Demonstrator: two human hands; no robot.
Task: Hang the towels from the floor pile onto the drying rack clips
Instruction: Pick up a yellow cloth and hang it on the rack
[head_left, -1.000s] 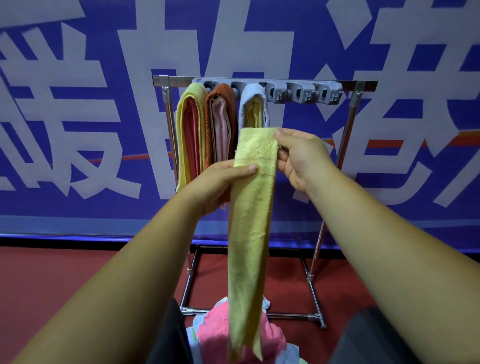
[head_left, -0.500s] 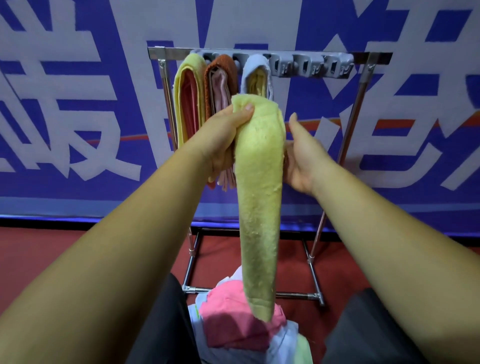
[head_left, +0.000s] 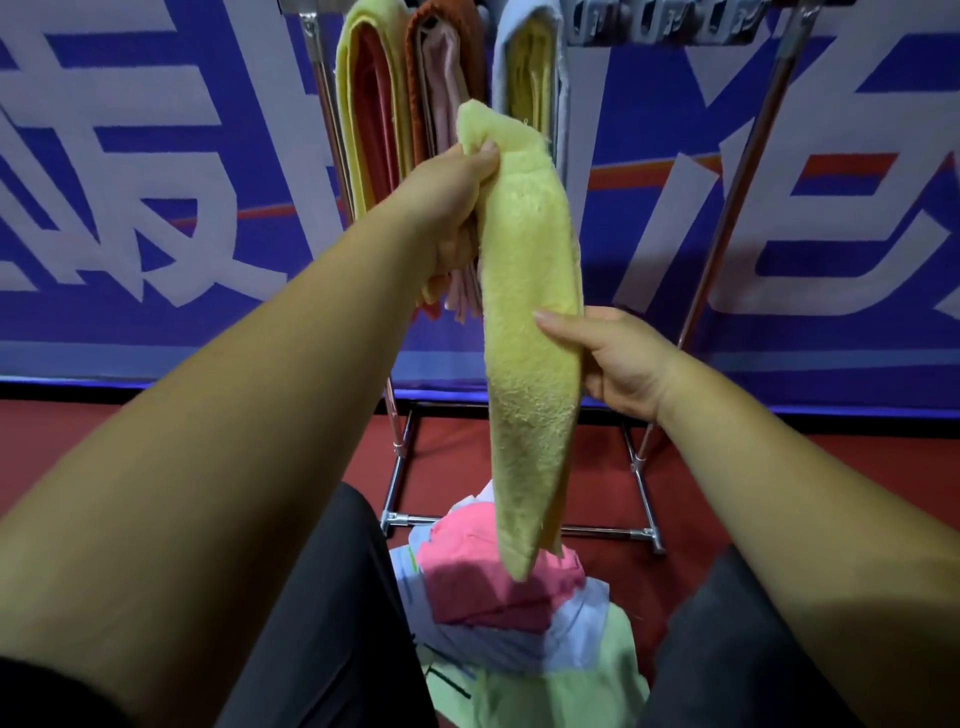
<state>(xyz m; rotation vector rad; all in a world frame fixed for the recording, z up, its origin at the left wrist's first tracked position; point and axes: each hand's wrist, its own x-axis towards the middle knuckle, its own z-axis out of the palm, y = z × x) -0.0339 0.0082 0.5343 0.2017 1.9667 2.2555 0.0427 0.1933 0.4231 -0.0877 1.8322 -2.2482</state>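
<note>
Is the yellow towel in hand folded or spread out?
Folded: the towel hangs as a narrow strip, two layers showing at its lower end. The left hand grips its top, the right hand its middle.

The red floor (head_left: 171, 467) is carrying a pile of towels (head_left: 524, 623) at the near centre. A pink towel (head_left: 488, 587) is lying on top, a pale blue towel (head_left: 566, 642) is spreading out beneath it, and a light green towel (head_left: 576, 693) is sticking out at the near right. Just beyond the pile, the metal drying rack (head_left: 737, 171) is standing on the floor, its low crossbar (head_left: 602, 531) running left to right.
</note>
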